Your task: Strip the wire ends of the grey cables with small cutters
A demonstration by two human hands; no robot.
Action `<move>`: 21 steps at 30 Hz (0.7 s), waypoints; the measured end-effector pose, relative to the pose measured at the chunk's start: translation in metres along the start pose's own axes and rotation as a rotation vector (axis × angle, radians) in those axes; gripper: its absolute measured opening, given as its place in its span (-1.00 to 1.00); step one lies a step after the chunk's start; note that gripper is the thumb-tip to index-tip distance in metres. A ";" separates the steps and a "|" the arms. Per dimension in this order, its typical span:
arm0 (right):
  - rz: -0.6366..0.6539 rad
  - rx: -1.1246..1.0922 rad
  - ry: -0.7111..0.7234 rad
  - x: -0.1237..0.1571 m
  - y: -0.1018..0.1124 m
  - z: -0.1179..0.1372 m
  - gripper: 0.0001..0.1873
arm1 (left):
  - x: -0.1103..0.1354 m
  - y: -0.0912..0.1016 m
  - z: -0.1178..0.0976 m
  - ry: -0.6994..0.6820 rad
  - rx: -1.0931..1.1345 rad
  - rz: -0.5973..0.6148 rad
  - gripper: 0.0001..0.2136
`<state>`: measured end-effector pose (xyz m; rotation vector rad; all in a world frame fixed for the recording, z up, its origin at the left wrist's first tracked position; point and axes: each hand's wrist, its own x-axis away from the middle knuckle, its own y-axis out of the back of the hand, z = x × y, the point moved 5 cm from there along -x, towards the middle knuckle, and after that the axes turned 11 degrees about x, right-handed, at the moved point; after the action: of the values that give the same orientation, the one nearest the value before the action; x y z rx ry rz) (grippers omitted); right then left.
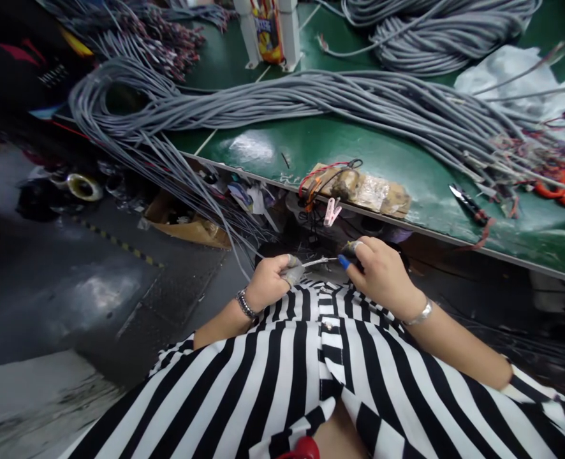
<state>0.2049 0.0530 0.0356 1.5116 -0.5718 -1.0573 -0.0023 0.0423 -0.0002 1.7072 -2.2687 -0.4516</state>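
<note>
Between my two hands, in front of the striped shirt, a thin cable end [317, 262] is stretched, with whitish strands showing. My left hand [271, 279] is closed round the cable, its fingertips wrapped in greyish covers. At the other end my right hand [377, 271] pinches the tip of the strands. Blue wrapping shows on its thumb and a grey cover on a fingertip. Beyond my hands, a pink clip [331, 211] hangs at the bench edge beside a taped block [366, 191] with red and black wires.
A long bundle of grey cables [282, 99] lies across the green bench [258, 153] and droops over its left edge. Pliers or cutters [469, 204] and orange-handled scissors [562, 190] lie at right. A cardboard box [187, 223] stands below the bench.
</note>
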 end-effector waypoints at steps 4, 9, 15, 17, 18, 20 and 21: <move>0.014 -0.017 0.054 -0.006 0.003 0.001 -0.85 | -0.004 -0.001 0.000 0.003 -0.006 0.007 -0.87; 0.061 -0.286 0.007 -0.010 -0.003 0.001 -0.83 | -0.009 -0.002 -0.003 0.009 0.005 0.030 -0.86; 0.186 -0.826 -0.130 -0.009 -0.022 -0.006 -0.90 | -0.016 0.000 -0.010 -0.017 -0.075 0.040 -0.85; 0.147 -0.713 -0.096 -0.010 -0.019 -0.009 -0.90 | -0.019 -0.001 -0.012 -0.006 -0.006 0.036 -0.82; 0.129 -0.639 -0.075 -0.011 -0.016 -0.010 -0.90 | -0.020 -0.002 -0.013 -0.003 0.051 0.042 -0.79; 0.118 -0.508 -0.057 -0.011 -0.013 -0.013 -0.89 | -0.022 -0.005 -0.017 -0.003 0.139 0.060 -0.72; 0.124 -0.450 -0.064 -0.010 -0.013 -0.015 -0.89 | -0.022 -0.006 -0.019 -0.006 0.153 0.061 -0.71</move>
<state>0.2106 0.0725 0.0255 1.0400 -0.4293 -1.0566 0.0168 0.0605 0.0139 1.7018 -2.4083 -0.2769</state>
